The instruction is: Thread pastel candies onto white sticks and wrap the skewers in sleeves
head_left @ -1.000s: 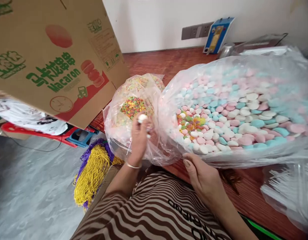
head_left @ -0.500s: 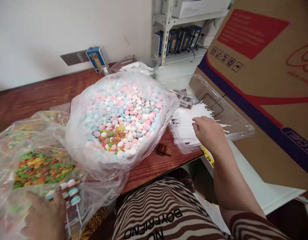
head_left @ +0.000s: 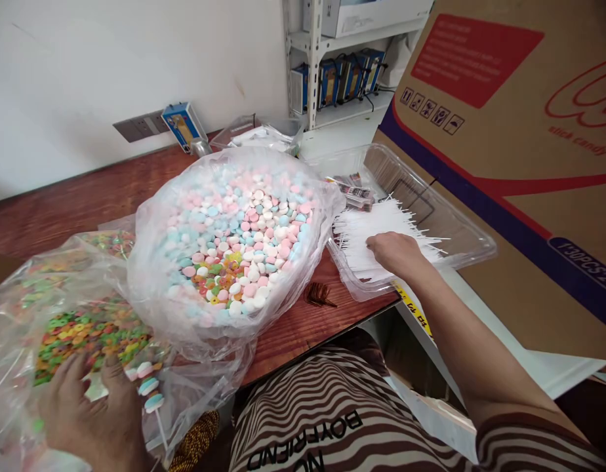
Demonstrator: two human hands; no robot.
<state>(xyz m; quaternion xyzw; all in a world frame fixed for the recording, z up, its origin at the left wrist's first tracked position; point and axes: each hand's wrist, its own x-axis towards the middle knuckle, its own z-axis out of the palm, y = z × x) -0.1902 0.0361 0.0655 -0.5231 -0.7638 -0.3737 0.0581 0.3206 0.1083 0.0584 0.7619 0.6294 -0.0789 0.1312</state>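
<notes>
My left hand (head_left: 94,403) lies at the near edge of the ring-shaped gummy candies (head_left: 94,328) in a clear plastic bag, fingers apart. Right beside it, a candy skewer (head_left: 150,388) of pastel pieces on a white stick rests on the plastic. Over a pile of thin white sticks (head_left: 364,229) in a clear plastic tray (head_left: 460,246), my right hand (head_left: 394,252) has its thumb and fingers pressed together; what they grip, if anything, is hidden. Between my hands stands a large plastic-lined heap of pink, white and blue candies (head_left: 263,229), with some gummy rings on top.
A bundle of brown twist ties (head_left: 319,295) lies on the wooden table (head_left: 283,347). Small dark-labelled packets (head_left: 355,195) sit in the tray. A big cardboard box (head_left: 504,151) rises at the right. Behind are a blue device (head_left: 182,126) and a metal shelf (head_left: 313,72).
My left hand has moved from beside the candy skewers up to the gummy rings, its fingers spreading. My right hand stays at the white sticks, fingers drawn closer together. The view has shifted slightly.
</notes>
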